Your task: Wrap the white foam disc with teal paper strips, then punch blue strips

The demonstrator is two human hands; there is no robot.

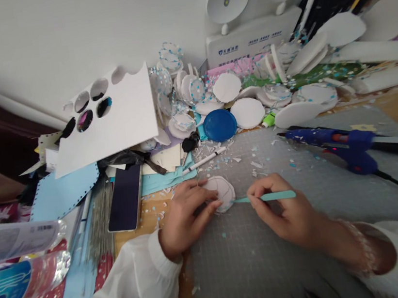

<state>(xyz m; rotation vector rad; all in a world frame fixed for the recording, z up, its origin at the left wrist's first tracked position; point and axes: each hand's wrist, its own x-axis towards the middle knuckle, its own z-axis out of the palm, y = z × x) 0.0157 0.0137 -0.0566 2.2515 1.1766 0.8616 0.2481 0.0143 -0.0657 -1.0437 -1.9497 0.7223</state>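
A white foam disc (222, 191) with thin lines on its face rests at the left part of the grey cutting mat (244, 270). My left hand (192, 213) grips the disc by its left edge, with thumb and fingers on it. Between the thumb and fingers of my right hand (284, 211) is a pair of teal tweezers (277, 196). The tweezers lie nearly level, their thin tip pointing left at the disc's lower right edge. Whether the tip holds a small piece is too fine to see.
Behind the mat are heaped white discs (226, 86) with blue bits and a blue round lid (220, 125). A blue glue gun (356, 145) with a cord lies right. To the left are a phone (125, 198), plastic bottles (25, 279) and a board with holes (117, 115).
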